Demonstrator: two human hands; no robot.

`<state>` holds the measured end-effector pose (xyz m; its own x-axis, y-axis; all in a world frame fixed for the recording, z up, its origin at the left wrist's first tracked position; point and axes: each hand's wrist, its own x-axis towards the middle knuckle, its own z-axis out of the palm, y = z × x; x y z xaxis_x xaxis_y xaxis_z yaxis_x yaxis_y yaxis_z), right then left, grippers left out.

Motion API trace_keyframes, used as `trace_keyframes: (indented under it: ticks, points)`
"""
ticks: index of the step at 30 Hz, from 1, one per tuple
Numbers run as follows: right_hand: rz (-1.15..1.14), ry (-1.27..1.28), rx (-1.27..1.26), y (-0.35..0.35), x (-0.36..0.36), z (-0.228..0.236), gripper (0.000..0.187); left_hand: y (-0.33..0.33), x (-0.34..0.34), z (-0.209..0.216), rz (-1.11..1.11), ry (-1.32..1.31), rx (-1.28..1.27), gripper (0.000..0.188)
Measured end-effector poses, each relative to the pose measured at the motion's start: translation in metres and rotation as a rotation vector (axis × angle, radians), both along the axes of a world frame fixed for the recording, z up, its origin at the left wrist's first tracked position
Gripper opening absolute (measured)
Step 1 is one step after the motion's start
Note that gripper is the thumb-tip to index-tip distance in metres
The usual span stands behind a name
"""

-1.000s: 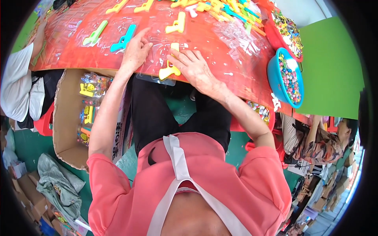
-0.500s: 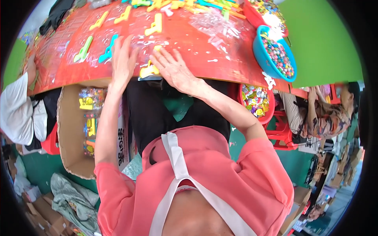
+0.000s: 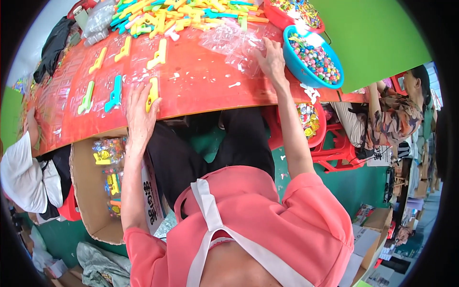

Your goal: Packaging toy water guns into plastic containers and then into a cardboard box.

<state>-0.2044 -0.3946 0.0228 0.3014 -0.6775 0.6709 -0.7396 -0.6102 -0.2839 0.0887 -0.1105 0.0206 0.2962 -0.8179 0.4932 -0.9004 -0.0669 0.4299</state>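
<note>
My left hand [image 3: 140, 107] lies at the table's near edge with its fingers stretched out, beside a yellow toy gun [image 3: 152, 94] on a clear plastic bag. Left of it lie a blue toy gun [image 3: 114, 94] and a light green one [image 3: 86, 98]. Farther back, more yellow toy guns, such as one nearby [image 3: 157, 54], rest on clear bags in a row. My right hand [image 3: 272, 62] is at the right edge of a loose heap of clear plastic bags [image 3: 229, 42]. Its thumb and fingers are apart, and I see nothing held between them.
A blue basin [image 3: 292, 64] of colourful wrapped balls stands right of my right hand, with a red basin [image 3: 316, 29] behind. Mixed toy guns [image 3: 191, 14] are heaped at the back. A cardboard box [image 3: 86, 191] holds filled bags below left. People sit at both sides.
My right hand has moved away from the near-edge yellow toy gun, right and forward to the heap of clear bags. My left hand is now beside that gun. The view has shifted.
</note>
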Motion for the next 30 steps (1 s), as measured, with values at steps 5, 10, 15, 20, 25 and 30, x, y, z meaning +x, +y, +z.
trace_keyframes:
  ticks: [5, 10, 15, 20, 25, 30]
  points:
    - [0.095, 0.028, 0.277, -0.044, -0.014, -0.005, 0.052, -0.017, -0.063, 0.037, -0.234, 0.974, -0.07, 0.039]
    - [0.208, -0.349, 0.534, -0.043, 0.002, -0.005, 0.053, -0.062, -0.107, 0.016, -0.34, 1.631, 0.052, 0.065]
    - [0.091, -0.392, 0.383, -0.077, 0.012, -0.011, 0.062, -0.1, -0.122, 0.005, -0.405, 1.655, 0.03, 0.067]
    - [0.184, -0.485, 0.41, -0.076, 0.036, 0.015, 0.055, -0.105, -0.117, 0.006, -0.38, 1.725, -0.013, 0.065]
    - [0.383, -0.786, 0.509, -0.047, 0.031, 0.035, 0.025, -0.115, -0.106, 0.01, -0.38, 1.802, -0.075, 0.055]
    - [0.749, -0.821, 0.897, 0.03, 0.057, 0.051, 0.013, -0.128, -0.082, 0.023, -0.487, 2.047, -0.187, 0.062]
